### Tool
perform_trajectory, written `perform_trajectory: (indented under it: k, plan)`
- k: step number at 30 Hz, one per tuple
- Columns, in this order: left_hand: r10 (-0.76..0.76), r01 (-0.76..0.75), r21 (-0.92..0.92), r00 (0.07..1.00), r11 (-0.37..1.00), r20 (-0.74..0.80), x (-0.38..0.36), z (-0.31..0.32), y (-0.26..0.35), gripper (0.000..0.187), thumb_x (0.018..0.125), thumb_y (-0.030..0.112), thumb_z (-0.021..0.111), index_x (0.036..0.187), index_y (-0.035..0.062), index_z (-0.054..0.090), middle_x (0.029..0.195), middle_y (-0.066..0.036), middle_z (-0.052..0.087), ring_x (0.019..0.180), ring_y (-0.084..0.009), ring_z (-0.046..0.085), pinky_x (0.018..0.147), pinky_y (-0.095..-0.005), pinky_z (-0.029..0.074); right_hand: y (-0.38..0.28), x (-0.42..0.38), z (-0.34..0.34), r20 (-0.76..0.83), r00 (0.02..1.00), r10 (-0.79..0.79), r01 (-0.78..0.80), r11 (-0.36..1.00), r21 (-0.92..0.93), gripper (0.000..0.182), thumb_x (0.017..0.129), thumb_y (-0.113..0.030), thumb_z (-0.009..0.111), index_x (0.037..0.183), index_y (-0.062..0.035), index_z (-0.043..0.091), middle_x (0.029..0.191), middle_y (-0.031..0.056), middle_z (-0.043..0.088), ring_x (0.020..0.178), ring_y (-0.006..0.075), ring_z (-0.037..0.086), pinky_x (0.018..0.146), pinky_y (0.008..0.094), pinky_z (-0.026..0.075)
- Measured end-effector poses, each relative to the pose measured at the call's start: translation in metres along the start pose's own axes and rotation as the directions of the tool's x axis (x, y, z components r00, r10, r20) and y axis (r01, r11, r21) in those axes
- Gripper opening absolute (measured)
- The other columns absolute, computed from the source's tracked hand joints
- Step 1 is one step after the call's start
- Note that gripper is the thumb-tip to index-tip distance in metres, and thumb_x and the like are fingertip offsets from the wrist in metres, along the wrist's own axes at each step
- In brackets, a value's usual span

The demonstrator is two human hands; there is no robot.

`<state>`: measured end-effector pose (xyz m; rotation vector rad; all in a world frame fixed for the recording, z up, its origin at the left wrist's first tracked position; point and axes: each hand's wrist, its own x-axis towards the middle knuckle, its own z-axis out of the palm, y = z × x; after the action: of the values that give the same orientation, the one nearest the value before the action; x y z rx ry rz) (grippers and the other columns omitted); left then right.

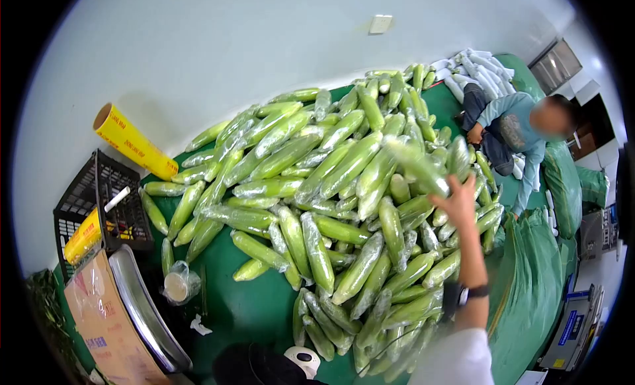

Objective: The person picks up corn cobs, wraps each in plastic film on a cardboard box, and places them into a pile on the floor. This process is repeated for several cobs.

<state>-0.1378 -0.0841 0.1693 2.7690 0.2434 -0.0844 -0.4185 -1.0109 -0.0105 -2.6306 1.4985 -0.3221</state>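
Observation:
My right hand, with a dark band on the wrist and a white sleeve, reaches over a heap of long green gourds. Its fingers are spread. At the fingertips is one motion-blurred gourd, its near end between thumb and fingers; whether they still touch cannot be made out. Most gourds around it are wrapped in shiny clear film and lie in several layers on the green floor covering. My left hand is out of view.
A black crate, a yellow tube, a cardboard box and a metal tray stand left. A clear-wrapped roll lies nearby. Another person sits at right beside green sacks and white-wrapped pieces.

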Motion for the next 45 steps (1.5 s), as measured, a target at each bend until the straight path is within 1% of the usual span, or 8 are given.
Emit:
perform_trajectory:
  k: [5, 12, 18, 30, 34, 37, 40, 45]
  plan:
    - [0.119, -0.119, 0.026, 0.993, 0.993, -0.002, 0.002, 0.008, 0.051, 0.045, 0.097, 0.032, 0.05, 0.133, 0.0039, 0.05, 0.118, -0.019, 0.062, 0.093, -0.0302, 0.063, 0.079, -0.0358, 0.052, 0.072, 0.077, 0.053, -0.015, 0.977, 0.211, -0.211, 0.972, -0.107, 0.061, 0.07, -0.043, 0.075, 0.125, -0.0247, 0.057, 0.143, 0.0384, 0.019, 0.121, 0.0526, 0.042, 0.095, 0.0489, 0.043]
    - [0.335, -0.246, -0.261, 0.858, 0.933, 0.389, -0.005, 0.083, 0.253, 0.04, 0.097, 0.022, 0.049, 0.131, -0.0001, 0.047, 0.111, -0.008, 0.057, 0.101, -0.0144, 0.054, 0.087, -0.0293, 0.043, -0.042, -0.05, 0.071, -0.159, 0.955, -0.25, 0.272, 0.953, 0.132, 0.045, 0.082, -0.021, 0.069, 0.125, -0.016, 0.056, 0.137, 0.0271, 0.039, 0.125, 0.0426, 0.041, 0.101, 0.0469, 0.038]
    - [0.758, -0.723, -0.551, -0.058, 0.417, 0.649, -0.045, 0.193, 0.387, 0.039, 0.087, 0.02, 0.062, 0.123, 0.0081, 0.054, 0.098, -0.01, 0.059, 0.076, -0.0249, 0.06, 0.062, -0.0329, 0.05, -0.077, -0.283, 0.056, 0.187, 0.974, 0.128, -0.201, 0.869, 0.451, 0.033, 0.085, -0.014, 0.064, 0.113, -0.0002, 0.052, 0.113, 0.0168, 0.049, 0.109, 0.0314, 0.048, 0.096, 0.0399, 0.039]
    - [0.314, -0.768, -0.502, -0.4, 0.398, 0.861, -0.058, 0.426, 0.338, 0.052, 0.092, 0.042, 0.051, 0.13, 0.006, 0.048, 0.121, -0.022, 0.057, 0.108, -0.0407, 0.056, 0.092, -0.0467, 0.045, -0.083, -0.412, 0.142, 0.231, 0.606, 0.761, -0.583, 0.227, 0.78, 0.052, 0.087, -0.013, 0.066, 0.126, -0.0008, 0.034, 0.12, 0.0106, 0.047, 0.108, 0.0189, 0.047, 0.095, 0.0313, 0.038]
    - [0.105, -0.722, -0.437, -0.457, 0.536, 0.883, -0.06, 0.511, 0.309, 0.062, 0.092, 0.046, 0.051, 0.135, 0.0022, 0.042, 0.125, -0.021, 0.056, 0.111, -0.0363, 0.056, 0.094, -0.0406, 0.045, -0.061, -0.418, 0.156, 0.264, 0.724, 0.637, -0.662, 0.535, 0.524, 0.066, 0.077, -0.022, 0.076, 0.125, 0.0054, 0.04, 0.114, 0.0168, 0.053, 0.103, 0.0232, 0.052, 0.09, 0.0317, 0.042]
    - [0.075, -0.613, -0.355, -0.434, 0.706, 0.898, -0.083, 0.544, 0.273, 0.073, 0.09, 0.049, 0.054, 0.137, -0.0041, 0.035, 0.123, -0.024, 0.056, 0.11, -0.0336, 0.057, 0.092, -0.039, 0.047, -0.096, -0.411, 0.115, 0.535, 0.587, 0.608, -0.739, 0.132, 0.661, 0.063, 0.072, -0.018, 0.076, 0.122, 0.001, 0.043, 0.11, 0.0133, 0.055, 0.097, 0.0209, 0.053, 0.087, 0.0356, 0.044]
    - [0.166, -0.609, -0.369, -0.364, 0.702, 0.917, -0.121, 0.575, 0.227, 0.095, 0.074, 0.057, 0.07, 0.129, -0.0108, 0.035, 0.116, -0.025, 0.058, 0.106, -0.0354, 0.059, 0.088, -0.039, 0.048, -0.075, -0.429, 0.126, 0.217, 0.974, 0.067, -0.161, 0.878, 0.45, 0.074, 0.063, -0.022, 0.079, 0.124, -0.0006, 0.043, 0.129, 0.0195, 0.043, 0.116, 0.0316, 0.048, 0.097, 0.0411, 0.041]
    - [0.273, -0.338, -0.278, -0.063, 0.899, 0.96, -0.187, 0.565, 0.21, 0.095, 0.062, 0.054, 0.082, 0.116, -0.0113, 0.038, 0.114, -0.028, 0.055, 0.11, -0.0354, 0.056, 0.093, -0.0375, 0.045, -0.073, -0.387, 0.131, 0.484, 0.86, -0.159, -0.01, 0.945, 0.327, 0.071, 0.062, -0.035, 0.082, 0.117, -0.0036, 0.048, 0.123, 0.0253, 0.044, 0.117, 0.041, 0.044, 0.101, 0.0432, 0.036]
